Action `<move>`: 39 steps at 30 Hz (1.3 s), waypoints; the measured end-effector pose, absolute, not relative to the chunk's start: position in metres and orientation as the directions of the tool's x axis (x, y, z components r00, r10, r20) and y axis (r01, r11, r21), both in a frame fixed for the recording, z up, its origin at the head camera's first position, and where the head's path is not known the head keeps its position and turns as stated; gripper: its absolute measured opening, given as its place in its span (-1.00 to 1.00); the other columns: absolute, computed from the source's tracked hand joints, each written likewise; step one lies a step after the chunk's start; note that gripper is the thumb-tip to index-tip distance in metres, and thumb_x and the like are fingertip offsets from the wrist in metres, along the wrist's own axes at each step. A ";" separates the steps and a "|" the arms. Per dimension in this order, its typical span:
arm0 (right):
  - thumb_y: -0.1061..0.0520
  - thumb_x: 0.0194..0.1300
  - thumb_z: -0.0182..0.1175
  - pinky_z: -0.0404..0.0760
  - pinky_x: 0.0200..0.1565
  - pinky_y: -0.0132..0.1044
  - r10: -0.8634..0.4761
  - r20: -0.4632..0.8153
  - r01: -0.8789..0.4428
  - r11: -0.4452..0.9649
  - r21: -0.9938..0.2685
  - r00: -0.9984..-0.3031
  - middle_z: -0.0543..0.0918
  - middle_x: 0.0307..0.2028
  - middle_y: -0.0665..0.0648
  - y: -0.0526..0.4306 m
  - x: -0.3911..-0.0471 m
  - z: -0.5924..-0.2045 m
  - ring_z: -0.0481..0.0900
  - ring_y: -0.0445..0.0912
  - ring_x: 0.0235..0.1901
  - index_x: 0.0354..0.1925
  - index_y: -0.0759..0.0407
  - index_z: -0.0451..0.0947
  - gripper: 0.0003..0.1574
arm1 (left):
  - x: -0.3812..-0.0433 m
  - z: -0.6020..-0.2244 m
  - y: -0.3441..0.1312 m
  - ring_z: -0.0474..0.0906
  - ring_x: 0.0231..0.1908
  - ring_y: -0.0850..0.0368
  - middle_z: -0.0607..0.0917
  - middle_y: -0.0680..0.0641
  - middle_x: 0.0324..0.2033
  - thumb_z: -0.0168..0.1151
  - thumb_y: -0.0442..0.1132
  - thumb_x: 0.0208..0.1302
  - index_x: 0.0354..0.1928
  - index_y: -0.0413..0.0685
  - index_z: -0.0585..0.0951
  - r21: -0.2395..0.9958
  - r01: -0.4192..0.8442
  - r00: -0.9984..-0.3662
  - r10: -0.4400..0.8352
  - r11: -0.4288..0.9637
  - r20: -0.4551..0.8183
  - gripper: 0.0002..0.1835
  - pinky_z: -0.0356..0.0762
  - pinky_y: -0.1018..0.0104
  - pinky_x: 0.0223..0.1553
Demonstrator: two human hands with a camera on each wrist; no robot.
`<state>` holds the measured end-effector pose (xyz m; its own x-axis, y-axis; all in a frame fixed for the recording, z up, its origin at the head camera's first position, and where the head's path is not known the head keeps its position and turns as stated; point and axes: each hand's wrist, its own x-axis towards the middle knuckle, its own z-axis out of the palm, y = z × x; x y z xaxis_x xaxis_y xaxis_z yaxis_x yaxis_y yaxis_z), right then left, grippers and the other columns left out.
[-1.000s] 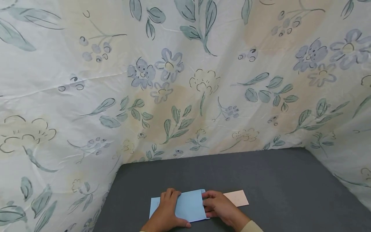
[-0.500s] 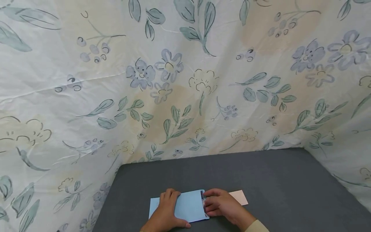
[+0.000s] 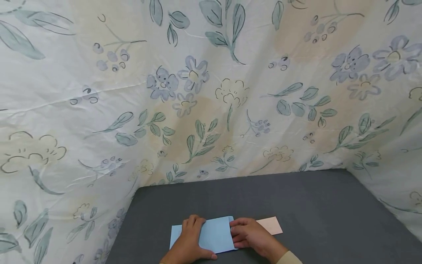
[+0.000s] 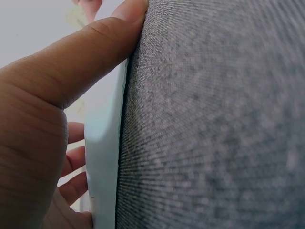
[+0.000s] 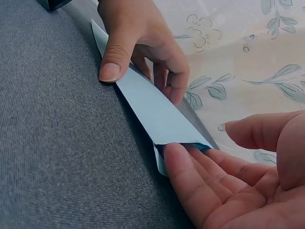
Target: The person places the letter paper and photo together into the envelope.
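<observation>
A light blue envelope [image 3: 215,234] lies flat on the dark grey cloth surface, its mouth facing right. My left hand [image 3: 189,238] spans it from above and holds it across its width, the thumb at the near edge and the fingers at the far edge. At the mouth, my right hand [image 3: 252,236] has its fingertips inside the envelope. The right wrist view shows these fingers [image 5: 193,183] extended into the opening, with the thumb raised apart from the paper. What lies inside the envelope is hidden.
A pale pink piece of paper [image 3: 271,225] lies beyond the right hand, partly covered by it. The grey surface [image 3: 316,209] ends at a hanging floral sheet [image 3: 211,139]. A dark object [image 5: 53,4] shows at the top left of the right wrist view.
The right hand draws slightly right, baring a dark patterned strip in the envelope's mouth, then moves back left so the strip is hidden. The left hand stays put.
</observation>
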<state>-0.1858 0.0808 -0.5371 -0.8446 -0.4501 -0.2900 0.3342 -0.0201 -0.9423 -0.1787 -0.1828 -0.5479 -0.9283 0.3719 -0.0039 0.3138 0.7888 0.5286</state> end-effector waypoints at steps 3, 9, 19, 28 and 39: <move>0.17 0.27 0.18 0.62 -0.28 -0.08 -0.454 -0.286 0.335 -0.029 -0.942 -0.844 0.64 -0.25 0.28 0.082 -0.185 -0.536 0.66 0.09 -0.28 0.07 0.43 0.45 -0.53 | -0.179 -0.548 -0.183 0.13 0.05 -0.03 0.24 0.05 0.10 0.33 0.57 -0.41 0.26 0.12 0.32 0.525 0.308 -0.930 0.367 0.793 -0.008 0.14 0.36 -0.02 -0.08; 0.15 0.26 0.20 0.62 -0.27 -0.07 -0.444 -0.283 0.320 -0.010 -0.947 -0.850 0.65 -0.22 0.28 0.087 -0.185 -0.531 0.66 0.11 -0.26 0.06 0.41 0.50 -0.54 | -0.180 -0.548 -0.182 0.13 0.05 0.00 0.24 0.05 0.09 0.35 0.57 -0.46 0.26 0.11 0.33 0.524 0.281 -0.937 0.347 0.804 -0.030 0.16 0.36 -0.03 -0.08; 0.09 0.33 0.18 0.60 -0.21 -0.04 -0.449 -0.273 0.301 0.011 -0.954 -0.851 0.64 -0.14 0.30 0.100 -0.188 -0.523 0.64 0.18 -0.17 0.12 0.42 0.45 -0.48 | -0.182 -0.548 -0.182 0.14 0.06 -0.02 0.24 0.05 0.09 0.34 0.58 -0.48 0.24 0.11 0.34 0.511 0.272 -0.941 0.337 0.816 -0.037 0.17 0.37 -0.04 -0.08; 0.06 0.36 0.16 0.60 -0.23 0.01 -0.459 -0.269 0.315 -0.025 -0.949 -0.847 0.62 -0.08 0.35 0.112 -0.190 -0.519 0.62 0.21 -0.15 0.17 0.39 0.40 -0.45 | -0.184 -0.550 -0.184 0.13 0.06 0.00 0.24 0.07 0.10 0.34 0.59 -0.49 0.25 0.15 0.33 0.506 0.283 -0.940 0.340 0.815 -0.022 0.17 0.36 -0.02 -0.07; 0.02 0.35 0.17 0.59 -0.23 0.05 -0.423 -0.295 0.343 -0.039 -0.939 -0.857 0.62 -0.07 0.35 0.131 -0.192 -0.518 0.63 0.19 -0.16 0.22 0.35 0.37 -0.39 | -0.183 -0.549 -0.182 0.13 0.07 0.00 0.24 0.06 0.10 0.36 0.58 -0.53 0.24 0.13 0.35 0.511 0.284 -0.942 0.336 0.811 -0.009 0.18 0.38 -0.02 -0.09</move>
